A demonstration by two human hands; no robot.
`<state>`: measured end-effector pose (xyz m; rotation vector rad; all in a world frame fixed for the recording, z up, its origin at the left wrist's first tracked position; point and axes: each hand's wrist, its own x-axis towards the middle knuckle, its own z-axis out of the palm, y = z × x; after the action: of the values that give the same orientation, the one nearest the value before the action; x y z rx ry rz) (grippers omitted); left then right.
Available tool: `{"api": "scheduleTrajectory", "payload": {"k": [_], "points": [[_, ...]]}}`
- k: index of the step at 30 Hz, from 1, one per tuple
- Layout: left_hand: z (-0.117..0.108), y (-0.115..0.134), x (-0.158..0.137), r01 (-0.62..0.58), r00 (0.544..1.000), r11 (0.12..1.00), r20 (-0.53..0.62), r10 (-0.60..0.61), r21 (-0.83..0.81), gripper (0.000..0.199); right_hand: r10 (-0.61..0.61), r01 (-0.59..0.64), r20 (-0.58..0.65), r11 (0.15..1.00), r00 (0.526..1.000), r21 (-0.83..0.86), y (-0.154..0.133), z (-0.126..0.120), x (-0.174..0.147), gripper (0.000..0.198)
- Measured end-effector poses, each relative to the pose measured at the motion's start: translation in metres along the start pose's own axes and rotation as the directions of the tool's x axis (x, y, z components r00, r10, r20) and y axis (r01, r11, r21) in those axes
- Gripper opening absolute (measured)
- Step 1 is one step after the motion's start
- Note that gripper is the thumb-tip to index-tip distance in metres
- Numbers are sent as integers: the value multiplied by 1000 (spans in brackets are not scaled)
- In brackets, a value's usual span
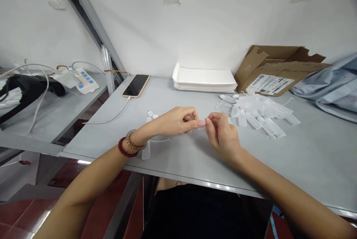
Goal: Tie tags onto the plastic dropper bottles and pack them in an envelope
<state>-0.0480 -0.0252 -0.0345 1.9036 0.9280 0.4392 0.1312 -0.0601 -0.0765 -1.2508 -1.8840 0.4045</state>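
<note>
Left hand half-curled, thumb stretched out; right hand bunched opposite, thumb against fingers, tips almost meeting. I make out a translucent sliver at the fingertips, too small for me to tell which hand, if either, pinches it. Heap of clear plastic pieces lies on the grey surface, just beyond and right of the right hand. Loose pieces lie around the left wrist, well apart from the heap.
</note>
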Motion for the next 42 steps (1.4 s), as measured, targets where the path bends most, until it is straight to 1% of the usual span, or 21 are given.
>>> {"api": "scheduleTrajectory", "payload": {"k": [3, 7, 10, 13, 16, 19, 20, 21, 22, 23, 25, 26, 28, 29, 30, 31, 33, 35, 37, 40, 42], "points": [[2, 2, -1, -18, 997, 1000, -71, 16, -22, 29, -69, 61, -78, 993, 995, -103, 2, 0, 0, 13], [1, 3, -2, -38, 993, 996, 111, 47, -84, 42, -92, 87, -68, 993, 993, -82, 0, -2, -1, 15], [1, 1, -1, -44, 992, 988, 114, 62, -151, 41, 21, -22, 13, 998, 1000, 56, -3, -4, -2, 15], [3, -2, -1, -44, 996, 988, 77, 56, -149, 38, 179, -215, 163, 947, 970, 238, -3, -6, 3, 19], [7, -3, -1, -74, 996, 994, 50, 79, -85, 38, 287, -419, 357, 826, 889, 377, -2, -10, 10, 27], [10, -3, 0, -122, 991, 992, 57, 120, 23, 41, 360, -648, 598, 662, 716, 377, -2, -12, 16, 31], [10, -3, 0, -132, 989, 990, 68, 129, 49, 42, 366, -688, 645, 633, 670, 355, -3, -13, 18, 32], [9, -3, 0, -139, 988, 988, 81, 134, 67, 42, 367, -696, 660, 634, 655, 338, -3, -14, 18, 32], [8, -3, 1, -143, 987, 987, 87, 136, 79, 40, 364, -670, 642, 667, 675, 326, -4, -15, 19, 34], [6, -3, 1, -144, 987, 985, 82, 137, 89, 37, 355, -612, 591, 727, 724, 313, -3, -16, 19, 35], [-3, -4, 1, -122, 992, 987, 36, 119, 109, 28, 316, -438, 416, 867, 852, 239, 1, -21, 21, 38], [-9, -5, 1, -100, 995, 988, 1, 101, 121, 26, 288, -351, 315, 922, 904, 163, 5, -25, 23, 37], [-23, -7, 0, -5, 997, 990, -81, 16, 138, 30, 234, -227, 120, 971, 965, -69, 15, -34, 29, 32], [-30, -9, 0, 43, 992, 985, -124, -22, 166, 30, 208, -194, 42, 956, 977, -221, 21, -39, 32, 29], [-38, -11, -1, 93, 986, 974, -155, -62, 206, 28, 191, -184, -21, 905, 981, -383, 26, -44, 35, 28], [-46, -13, -2, 142, 976, 956, -197, -92, 257, 26, 184, -189, -62, 828, 981, -528, 32, -49, 38, 29], [-60, -19, -5, 224, 956, 894, -264, -125, 387, 22, 182, -177, -71, 677, 981, -714, 39, -57, 40, 30], [-73, -25, -8, 319, 937, 815, -291, -194, 483, 22, 180, -148, -50, 584, 982, -798, 42, -62, 39, 32], [-84, -31, -12, 384, 922, 762, -253, -292, 521, 26, 185, -152, -60, 533, 981, -832, 40, -62, 36, 32], [-95, -37, -18, 393, 915, 748, -145, -377, 535, 30, 164, -172, -100, 518, 981, -838, 33, -56, 32, 34], [-97, -38, -20, 389, 910, 748, -96, -403, 537, 31, 88, -129, -97, 548, 991, -826, 26, -46, 29, 33]]}}
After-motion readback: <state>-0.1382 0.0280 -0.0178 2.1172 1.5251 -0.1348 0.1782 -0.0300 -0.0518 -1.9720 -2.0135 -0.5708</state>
